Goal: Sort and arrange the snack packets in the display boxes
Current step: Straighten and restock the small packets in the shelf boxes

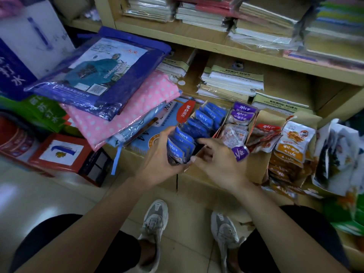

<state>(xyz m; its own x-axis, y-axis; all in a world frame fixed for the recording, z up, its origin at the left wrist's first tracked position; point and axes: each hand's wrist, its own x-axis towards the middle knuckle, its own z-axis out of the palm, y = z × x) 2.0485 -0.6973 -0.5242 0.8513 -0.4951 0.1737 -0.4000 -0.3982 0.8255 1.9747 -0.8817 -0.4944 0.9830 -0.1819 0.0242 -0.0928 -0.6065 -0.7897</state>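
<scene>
Blue packets [202, 119] with white writing stand in a long row. Left hand [157, 160] holds the front few. Right hand [218, 162] is loose, holding nothing.

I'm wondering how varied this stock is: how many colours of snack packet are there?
4: blue packets, the nearest gripped by the left hand; purple packets just right of them; red packets further right; orange packets at the far right. Others may be hidden.

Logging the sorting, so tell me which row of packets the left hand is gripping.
The blue packets, the leftmost row: the left hand grips its near end. The purple packets, red packets and orange packets sit further right.
</scene>
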